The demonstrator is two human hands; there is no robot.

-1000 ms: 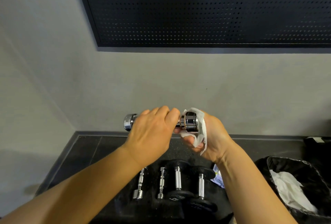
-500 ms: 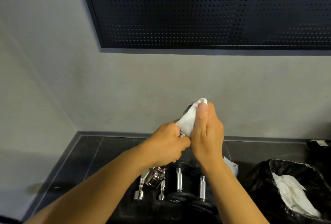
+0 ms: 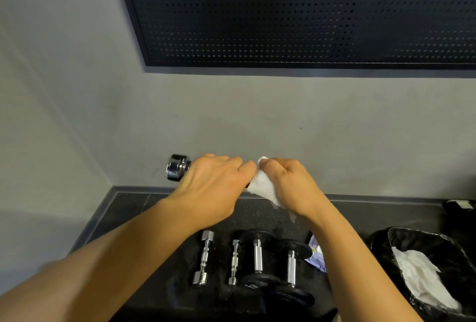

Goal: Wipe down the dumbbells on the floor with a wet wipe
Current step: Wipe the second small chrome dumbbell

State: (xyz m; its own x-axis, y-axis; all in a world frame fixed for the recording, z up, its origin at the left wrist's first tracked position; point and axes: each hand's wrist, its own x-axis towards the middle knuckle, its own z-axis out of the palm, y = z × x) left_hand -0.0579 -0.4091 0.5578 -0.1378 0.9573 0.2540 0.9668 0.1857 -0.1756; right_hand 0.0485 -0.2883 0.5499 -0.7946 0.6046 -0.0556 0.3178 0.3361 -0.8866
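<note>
Dark floor (image 3: 144, 208); five dumbbells (image 3: 257, 257), one wipe (image 3: 262, 187)

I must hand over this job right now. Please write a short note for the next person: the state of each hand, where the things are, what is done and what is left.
Left hand: grips a chrome dumbbell by its bar, raised in front of the wall.
Right hand: holds the wet wipe over that dumbbell's right end.
Floor: four more dumbbells lie side by side, with the wipe packet to their right and the bin holding used wipes further right.
Done: one dumbbell is mid-wipe.
Left: finish it and set it down. Whether the floor ones are already clean cannot be told.
</note>
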